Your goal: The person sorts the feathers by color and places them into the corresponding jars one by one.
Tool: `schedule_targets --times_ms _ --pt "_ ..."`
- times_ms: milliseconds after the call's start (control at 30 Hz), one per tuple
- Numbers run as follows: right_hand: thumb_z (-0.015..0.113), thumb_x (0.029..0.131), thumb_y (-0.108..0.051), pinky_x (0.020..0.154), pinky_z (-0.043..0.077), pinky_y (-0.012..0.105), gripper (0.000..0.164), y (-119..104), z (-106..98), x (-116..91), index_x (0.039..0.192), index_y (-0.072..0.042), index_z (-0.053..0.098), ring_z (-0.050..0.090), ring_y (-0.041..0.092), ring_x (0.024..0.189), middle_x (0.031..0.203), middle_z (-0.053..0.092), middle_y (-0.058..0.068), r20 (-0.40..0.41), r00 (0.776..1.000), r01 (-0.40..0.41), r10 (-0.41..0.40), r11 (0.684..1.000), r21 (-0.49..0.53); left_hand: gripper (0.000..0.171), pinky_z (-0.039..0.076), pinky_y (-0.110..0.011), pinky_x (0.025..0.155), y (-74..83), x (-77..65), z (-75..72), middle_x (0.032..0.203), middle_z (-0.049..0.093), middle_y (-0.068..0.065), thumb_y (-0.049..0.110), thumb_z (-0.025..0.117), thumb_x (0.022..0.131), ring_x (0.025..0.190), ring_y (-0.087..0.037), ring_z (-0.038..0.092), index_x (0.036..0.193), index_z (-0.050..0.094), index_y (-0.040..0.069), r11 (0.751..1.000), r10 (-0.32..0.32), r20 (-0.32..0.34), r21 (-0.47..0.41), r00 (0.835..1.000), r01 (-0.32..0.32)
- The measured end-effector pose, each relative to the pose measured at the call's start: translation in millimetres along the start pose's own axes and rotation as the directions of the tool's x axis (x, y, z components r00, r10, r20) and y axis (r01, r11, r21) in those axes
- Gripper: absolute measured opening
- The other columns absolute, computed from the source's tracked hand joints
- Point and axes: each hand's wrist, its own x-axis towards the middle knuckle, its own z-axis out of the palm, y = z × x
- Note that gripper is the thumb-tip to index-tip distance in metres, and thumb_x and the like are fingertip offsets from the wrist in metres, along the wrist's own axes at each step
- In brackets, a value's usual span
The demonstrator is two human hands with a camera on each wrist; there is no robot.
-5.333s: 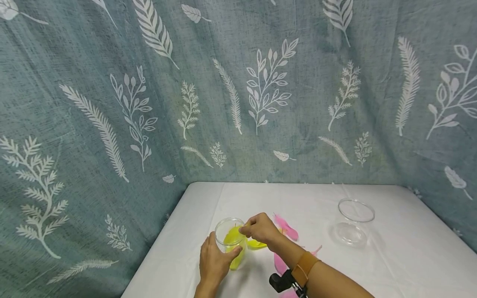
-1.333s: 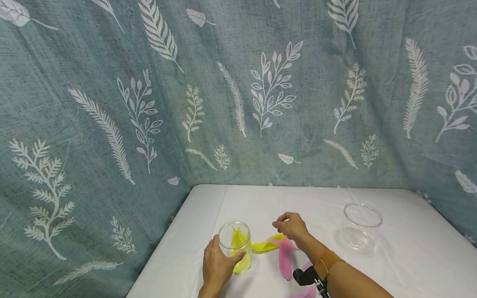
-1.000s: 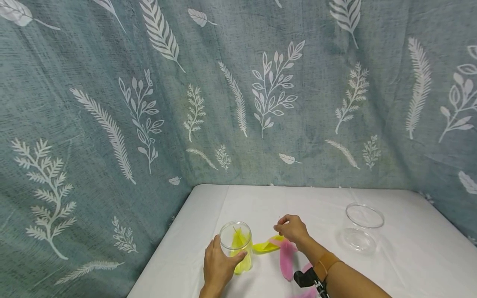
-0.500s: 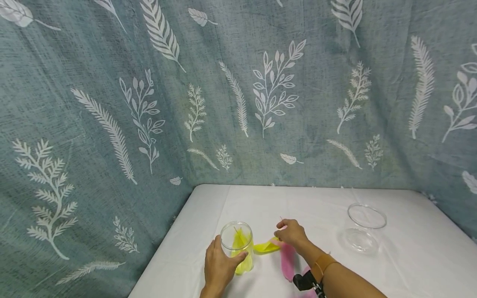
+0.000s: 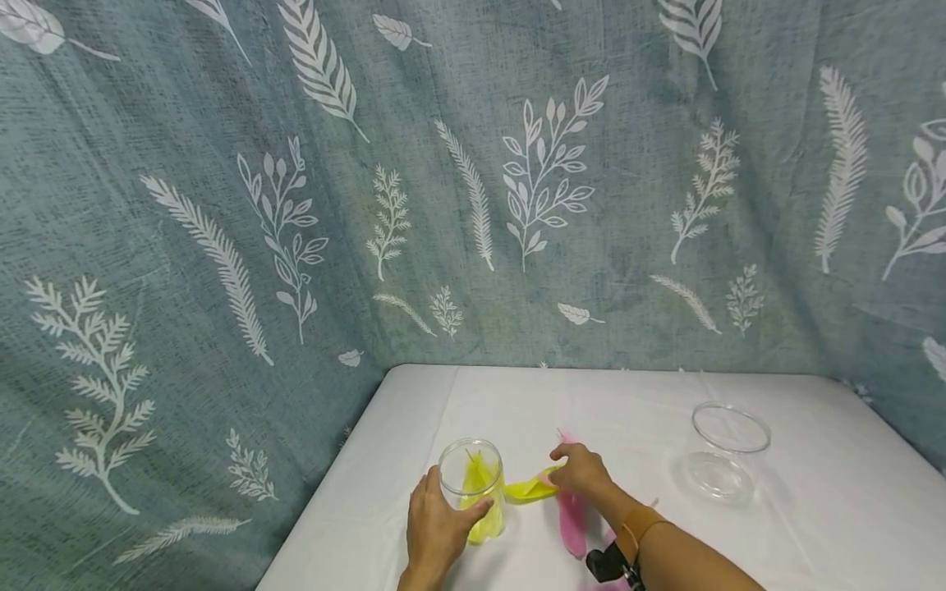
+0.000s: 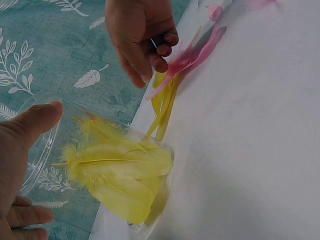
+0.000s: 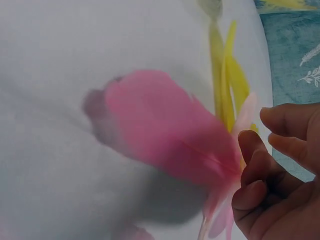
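My left hand (image 5: 441,517) grips a clear plastic jar (image 5: 470,468), thumb on one side and fingers on the other. Inside the jar stand several yellow feathers (image 6: 125,170), quills toward the open mouth. My right hand (image 5: 581,474) is just above the feathers on the table, thumb and fingertips apart with nothing seen between them. Under it a pink feather (image 7: 165,120) lies across other feathers; the hand hides part of it in the head view. Yellow feathers (image 5: 530,490) lie between the jar and the right hand.
A second clear jar (image 5: 720,476) stands at the right side of the white table (image 5: 628,398). More pink feathers (image 5: 612,584) lie near the right wrist, partly covered by the forearm and its strapped camera. A leaf-patterned curtain (image 5: 473,205) hangs behind and to the left.
My right hand was at the jar, then held a pink feather up by the quill; it has since lowered and let it go onto the pile. The left hand has stayed on the jar.
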Motion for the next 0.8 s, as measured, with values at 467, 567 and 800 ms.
schedule_targets --times_ms 467,567,800 --pt "0.077 0.069 -0.004 0.056 0.043 0.030 0.048 6 7 -3 0.115 -0.002 0.066 0.051 0.025 0.071 0.100 0.063 0.013 0.039 0.998 0.063 -0.058 0.989 -0.133 0.101 0.044 -0.054 0.091 0.4 1.1 0.5 0.123 0.055 -0.031 0.050 0.090 0.057 0.113 -0.044 0.053 0.127 0.052 -0.011 1.000 -0.003 0.006 0.011 1.000 0.003" --pt "0.078 0.069 -0.003 0.056 0.044 0.030 0.050 6 9 -3 0.118 -0.002 0.065 0.051 0.025 0.071 0.102 0.063 0.013 0.062 0.998 0.039 -0.031 0.990 -0.133 0.100 0.044 -0.054 0.090 0.1 0.9 0.5 0.122 0.055 -0.031 0.049 0.090 0.057 0.112 -0.044 0.053 0.127 0.053 -0.011 1.000 -0.001 0.008 0.012 1.000 0.001" --pt "0.077 0.069 -0.003 0.062 0.046 0.036 0.056 8 14 -1 0.123 -0.008 0.063 0.052 0.027 0.075 0.108 0.063 0.014 0.085 0.996 0.051 -0.038 0.986 -0.158 0.100 0.044 -0.053 0.090 -0.4 -0.1 0.5 0.122 0.056 -0.029 0.049 0.090 0.056 0.112 -0.043 0.053 0.127 0.053 -0.011 1.000 -0.011 0.015 0.015 1.000 0.011"
